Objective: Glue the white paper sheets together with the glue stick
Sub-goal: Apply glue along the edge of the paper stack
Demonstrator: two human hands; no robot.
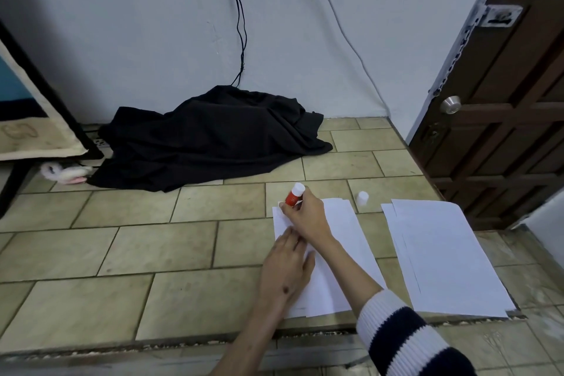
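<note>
Paper sheets (341, 241) are lying in a loose stack on the tiled floor (152, 253), near the front edge of the raised tiled step, and the person is working at the stack's far left corner. The right hand (305, 217) is gripping the red glue stick (293, 196), fingers curled round its barrel, and is holding it tilted with its lower end down at that corner of the top sheet; whether the tip is touching the paper cannot be told, since the fingers are hiding it. The left hand (288, 262) is lying flat with straight fingers on the left side of the same stack, pressing it down, just beside the right wrist. The white cap (362, 198) is standing upright on the floor just beyond the stack's far right corner. A second pile of white sheets (442, 253) is lying to the right, apart from the first, close to the brown door (503, 101). A black cloth (210, 137) is lying heaped against the far wall (152, 24), with dark cables (241, 24) hanging down above it.
</note>
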